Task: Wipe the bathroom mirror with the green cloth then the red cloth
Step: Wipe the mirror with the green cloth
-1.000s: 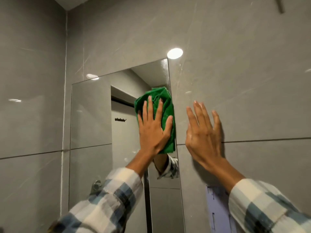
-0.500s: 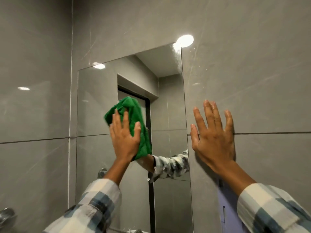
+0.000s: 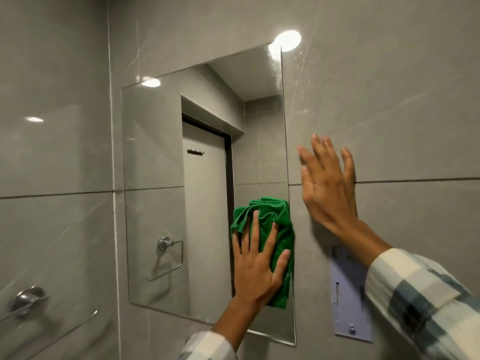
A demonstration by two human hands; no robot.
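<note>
Mirror (image 3: 181, 203) wiping is in its first stage, I judge: my left hand (image 3: 255, 268) presses the green cloth (image 3: 275, 229) flat against the glass by its lower right edge, fingers spread apart over the bunched fabric, which pokes out above my fingertips. My right hand (image 3: 328, 188) rests open on the wall tile (image 3: 389, 113) just right of the mirror, fingers splayed, holding nothing. Next I'd sweep the remaining glass left of my fingers. I see no red cloth and no containers.

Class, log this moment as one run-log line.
left hand: pressing green cloth on mirror | right hand: flat on tiled wall
</note>
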